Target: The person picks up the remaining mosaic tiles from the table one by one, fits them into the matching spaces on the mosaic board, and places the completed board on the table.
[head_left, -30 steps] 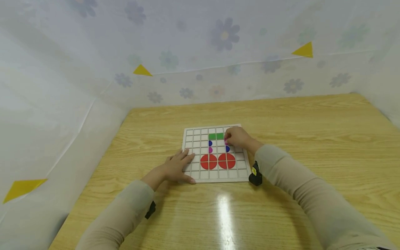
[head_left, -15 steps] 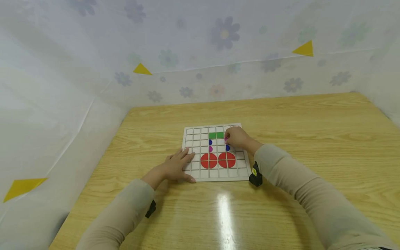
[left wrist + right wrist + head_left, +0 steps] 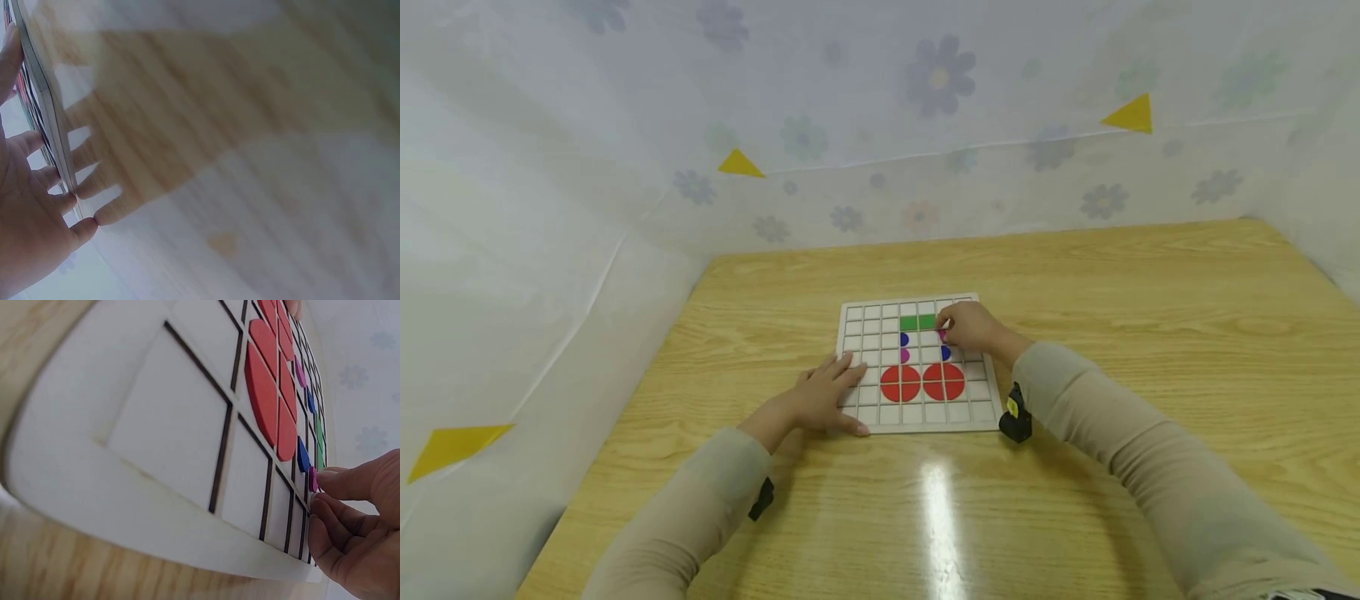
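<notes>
A white grid board [image 3: 872, 415] lies on the table with flat coloured pieces in its cells. My left hand [image 3: 825, 395] rests spread on its left edge; the left wrist view shows those fingers [image 3: 62, 201] along the board's side. At the upper right my right hand [image 3: 972, 327] has curled fingers at a magenta half-circle piece [image 3: 943, 336], pinched by thumb and fingertips. In the right wrist view the thumb touches this magenta piece [image 3: 312, 479], just beyond a blue half-circle piece [image 3: 303, 454]. Part of the board's right side is hidden under the hand.
On the board sit two red circles [image 3: 900, 384] made of quarter pieces, two green rectangles [image 3: 917, 322], and blue and magenta half-circles [image 3: 905, 356] at left. The wooden table [image 3: 820, 533] extends around it. A white flowered sheet [image 3: 880, 200] stands behind.
My right fingertips have shifted slightly at the magenta half-circle, which shows a little more of itself now. The left hand stays on the board's edge. The view has tilted slightly.
</notes>
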### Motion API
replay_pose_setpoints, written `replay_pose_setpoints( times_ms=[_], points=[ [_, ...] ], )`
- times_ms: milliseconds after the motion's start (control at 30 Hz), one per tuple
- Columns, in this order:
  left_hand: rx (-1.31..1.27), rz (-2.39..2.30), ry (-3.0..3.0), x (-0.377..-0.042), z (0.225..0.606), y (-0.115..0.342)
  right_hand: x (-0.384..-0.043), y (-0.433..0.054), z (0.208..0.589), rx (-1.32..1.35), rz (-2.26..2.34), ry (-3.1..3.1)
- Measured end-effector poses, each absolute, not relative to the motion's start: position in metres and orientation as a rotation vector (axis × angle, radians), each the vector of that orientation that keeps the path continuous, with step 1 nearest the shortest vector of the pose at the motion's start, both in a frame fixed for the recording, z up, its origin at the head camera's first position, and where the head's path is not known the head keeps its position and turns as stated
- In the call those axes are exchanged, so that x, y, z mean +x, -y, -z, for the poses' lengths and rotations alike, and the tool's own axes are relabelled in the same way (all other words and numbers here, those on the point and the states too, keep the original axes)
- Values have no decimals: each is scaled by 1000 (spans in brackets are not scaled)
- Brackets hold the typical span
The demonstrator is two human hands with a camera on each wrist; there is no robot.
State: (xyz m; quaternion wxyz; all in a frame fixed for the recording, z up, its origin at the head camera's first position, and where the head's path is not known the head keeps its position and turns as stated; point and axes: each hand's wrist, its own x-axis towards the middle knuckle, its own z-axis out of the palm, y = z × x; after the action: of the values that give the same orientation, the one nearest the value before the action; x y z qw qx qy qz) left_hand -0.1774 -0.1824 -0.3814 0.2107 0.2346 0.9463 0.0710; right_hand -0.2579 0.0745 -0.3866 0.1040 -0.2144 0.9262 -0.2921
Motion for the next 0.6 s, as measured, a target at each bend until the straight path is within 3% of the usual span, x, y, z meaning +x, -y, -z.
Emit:
replay_pose_setpoints(
  times_ms=[600],
  points=[
    [640, -196, -2632, -177, 383, 181, -261, -78, 385, -632, 775, -2738]
  ],
)
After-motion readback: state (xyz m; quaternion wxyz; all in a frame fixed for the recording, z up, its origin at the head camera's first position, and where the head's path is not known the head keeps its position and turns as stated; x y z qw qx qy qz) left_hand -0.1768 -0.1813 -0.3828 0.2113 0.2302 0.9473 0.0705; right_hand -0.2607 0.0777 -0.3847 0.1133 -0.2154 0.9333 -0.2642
